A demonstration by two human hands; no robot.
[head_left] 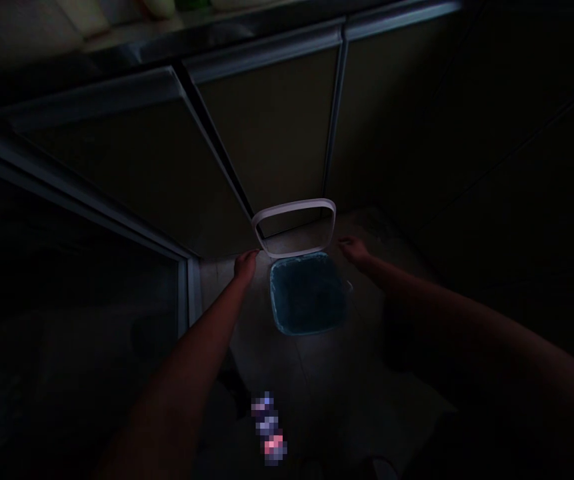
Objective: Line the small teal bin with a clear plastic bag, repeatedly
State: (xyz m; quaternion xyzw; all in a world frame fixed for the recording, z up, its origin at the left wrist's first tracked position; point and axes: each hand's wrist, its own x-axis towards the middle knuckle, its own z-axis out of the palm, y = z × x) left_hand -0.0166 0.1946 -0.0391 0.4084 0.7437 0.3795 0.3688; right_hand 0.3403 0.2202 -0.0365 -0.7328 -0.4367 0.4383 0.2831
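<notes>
On the floor stands a small bin (309, 297) that looks blue-green inside, with a pale, crumpled edge along its top like a liner's. A light-coloured ring frame (334, 223) with rounded corners is tilted up at the bin's far side, against the cabinet front. My left hand (245, 265) is beside the frame's lower left corner, fingertips reaching towards it; whether they touch is too dark to tell. To the right of the frame is my right hand (354, 252), its fingers stretched towards it with a small gap. No held thing shows in either hand.
Cabinet doors (271, 127) with metal edge strips rise behind the bin, under a counter (117, 50) with several items on it. A metal-framed door or panel (189, 287) stands at left. Pale tiles (291, 367) cover the floor. A pixelated patch (269, 427) hides something near the bottom.
</notes>
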